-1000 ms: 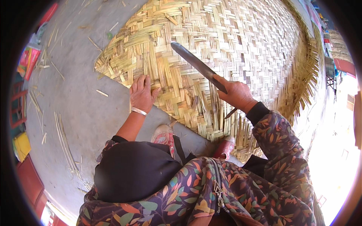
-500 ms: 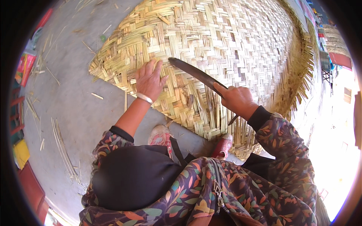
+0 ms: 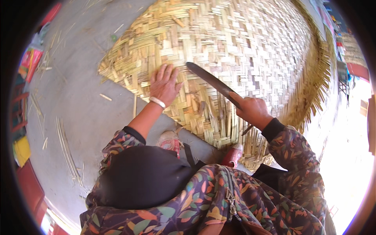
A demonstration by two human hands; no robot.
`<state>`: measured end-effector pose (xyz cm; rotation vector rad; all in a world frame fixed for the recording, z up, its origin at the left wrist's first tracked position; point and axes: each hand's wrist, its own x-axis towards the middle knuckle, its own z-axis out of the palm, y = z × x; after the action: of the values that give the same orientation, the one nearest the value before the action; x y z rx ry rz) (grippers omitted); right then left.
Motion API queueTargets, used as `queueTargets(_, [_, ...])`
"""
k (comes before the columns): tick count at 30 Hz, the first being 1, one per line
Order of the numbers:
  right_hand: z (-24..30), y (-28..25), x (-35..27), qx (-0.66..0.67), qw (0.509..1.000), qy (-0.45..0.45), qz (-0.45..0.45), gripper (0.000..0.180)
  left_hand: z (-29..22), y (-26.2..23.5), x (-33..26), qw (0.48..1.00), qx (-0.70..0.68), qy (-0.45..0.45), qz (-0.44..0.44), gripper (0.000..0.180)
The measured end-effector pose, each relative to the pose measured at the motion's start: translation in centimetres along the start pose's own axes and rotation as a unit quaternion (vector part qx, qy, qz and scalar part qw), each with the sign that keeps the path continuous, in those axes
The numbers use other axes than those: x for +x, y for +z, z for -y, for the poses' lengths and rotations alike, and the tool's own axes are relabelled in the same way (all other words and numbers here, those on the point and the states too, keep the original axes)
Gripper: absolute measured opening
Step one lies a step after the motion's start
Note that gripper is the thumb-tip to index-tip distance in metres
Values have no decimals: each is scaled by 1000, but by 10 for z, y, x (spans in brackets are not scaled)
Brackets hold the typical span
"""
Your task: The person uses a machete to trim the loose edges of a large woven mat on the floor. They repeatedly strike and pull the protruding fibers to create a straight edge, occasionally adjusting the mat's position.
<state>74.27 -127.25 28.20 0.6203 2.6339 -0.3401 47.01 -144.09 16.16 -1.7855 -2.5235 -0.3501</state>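
Note:
A large woven mat (image 3: pixel 231 39) of flat, straw-coloured split strips lies on the floor in front of me. My left hand (image 3: pixel 164 83), with a pale bangle on its wrist, rests on the mat near its left edge, fingers stretched out and holding nothing. In my right hand (image 3: pixel 252 109) is a long, dark, slightly curved knife (image 3: pixel 213 82). The fingers wrap its handle, and the index finger lies along the blade. The blade points up and left over the mat, its tip a little to the right of my left hand. The handle's end shows below my fist.
Loose strips (image 3: pixel 67 149) and small scraps are scattered over the grey floor (image 3: pixel 94 121) at the left. My red shoes (image 3: pixel 232 156) stand at the mat's near edge. Loose strip ends fringe the mat's right side (image 3: pixel 319 86). Red furniture (image 3: pixel 29 188) stands at the far left.
The view has shifted slightly, so mat and hands sit further right. The blade now shows more of its flat side. My left hand stays on the mat and my right keeps hold of the knife.

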Motion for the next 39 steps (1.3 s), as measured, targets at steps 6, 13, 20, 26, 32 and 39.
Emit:
queueTargets(6, [12, -6, -4, -2, 1000, 21, 18, 58, 9, -8, -8, 998, -25, 45, -32, 42])
queueTargets(13, [33, -16, 10, 52, 999, 16, 8, 66, 9, -18, -24, 996, -12, 69, 55, 55])
queueTargets(20, [72, -25, 49, 161, 985, -9, -60, 64, 41, -32, -42, 995, -84, -34, -42, 67])
queueTargets(26, [82, -14, 81, 212, 976, -5, -39, 63, 93, -14, -26, 992, 55, -111, -12, 71])
queueTargets(32, [70, 5, 95, 220, 975, 20, -10, 63, 97, -2, -30, 993, 68, -98, 1, 67])
queueTargets(39, [62, 38, 97, 182, 982, 49, 5, 65, 101, -12, -45, 993, 27, -102, 52, 65])
